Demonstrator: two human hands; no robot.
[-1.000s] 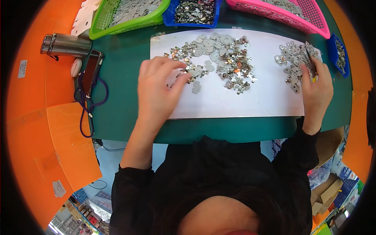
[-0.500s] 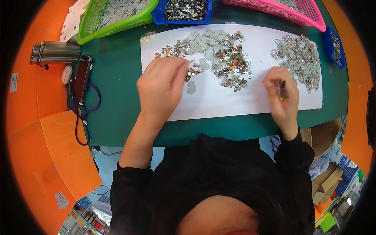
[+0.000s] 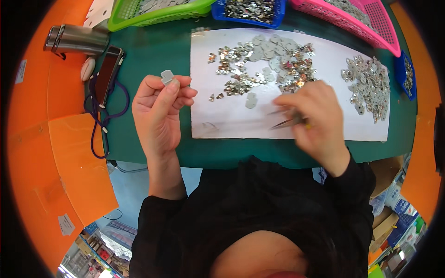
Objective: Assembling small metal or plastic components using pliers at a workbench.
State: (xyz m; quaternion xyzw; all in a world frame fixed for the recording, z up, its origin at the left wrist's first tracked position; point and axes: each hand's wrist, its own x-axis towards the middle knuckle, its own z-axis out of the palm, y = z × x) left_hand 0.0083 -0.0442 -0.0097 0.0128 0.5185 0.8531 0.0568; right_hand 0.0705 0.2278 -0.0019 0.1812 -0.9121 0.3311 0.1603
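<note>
Between thumb and fingers, my left hand [image 3: 162,111] pinches a small flat grey plate [image 3: 167,76], raised near the left edge of the white sheet [image 3: 222,125]. My right hand [image 3: 320,120] is closed around dark, pointed tweezers [image 3: 282,123], their tips aimed left over the sheet; motion smears them somewhat. Loose grey plates [image 3: 273,48] lie heaped at the sheet's far middle. Around them spread small shiny metal fittings [image 3: 241,83], some coppery. A single grey plate [image 3: 251,100] rests apart, just in front of these heaps. To the right sits a pile of plates with fittings [image 3: 368,88].
Along the far edge stand a green basket [image 3: 162,17], a blue tray [image 3: 248,22] and a pink basket [image 3: 347,28], all holding metal parts. Another blue tray [image 3: 405,76] is at far right. A steel flask [image 3: 83,39] and a phone [image 3: 108,76] with purple cord lie left.
My left hand has come away from the fittings to the left, now showing the grey plate upright. My right hand has moved left with the tweezers. The whole view has shifted slightly.
</note>
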